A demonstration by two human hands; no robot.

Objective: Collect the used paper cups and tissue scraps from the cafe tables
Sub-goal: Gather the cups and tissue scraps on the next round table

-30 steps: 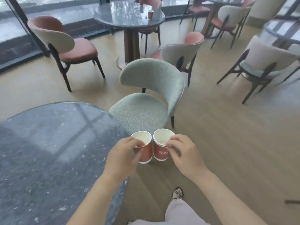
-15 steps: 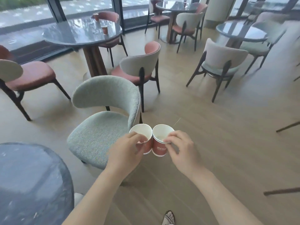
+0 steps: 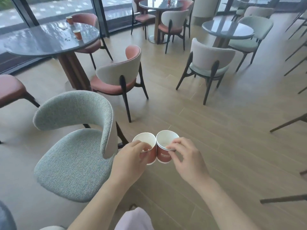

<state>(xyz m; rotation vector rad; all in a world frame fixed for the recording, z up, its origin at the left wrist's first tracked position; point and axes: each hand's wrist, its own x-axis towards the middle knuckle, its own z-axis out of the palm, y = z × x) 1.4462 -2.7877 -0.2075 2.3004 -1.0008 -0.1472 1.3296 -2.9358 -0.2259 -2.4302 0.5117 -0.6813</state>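
**A:** Where are the fingers?

**B:** Your left hand [image 3: 131, 156] has its fingers [image 3: 138, 144] curled round the left paper cup [image 3: 152, 155], one fingertip dipping over the rim. The fingers [image 3: 174, 145] of your right hand [image 3: 187, 158] are clamped on the near rim of the right paper cup [image 3: 164, 155]. Both cups are upright and touch side by side. You hold them in the air over the wooden floor [image 3: 216, 138], just beside the grey-green chair [image 3: 74, 155].

**A:** Anything in them?

**B:** The left cup's white inside looks bare, though your fingertip covers part of it. The right cup shows a pale bottom. Whether that is liquid, tissue or plain paper, you cannot tell.

**A:** Any print?

**B:** There is white lettering on the red wall of the right cup, too blurred to read. Your fingers hide most of the left cup's wall.

**A:** And farther out?

**B:** The round dark table [image 3: 41, 42] by the window carries two more red cups, well apart from your hands. The nearer cup [image 3: 77, 34] stands close to the table's right edge. The farther cup [image 3: 69, 20] stands at the back edge, in front of a pink chair [image 3: 86, 19]. From here you cannot see into either. There are pale flecks on the tabletop beside the nearer cup. They are too small to tell whether they are scraps or reflections.
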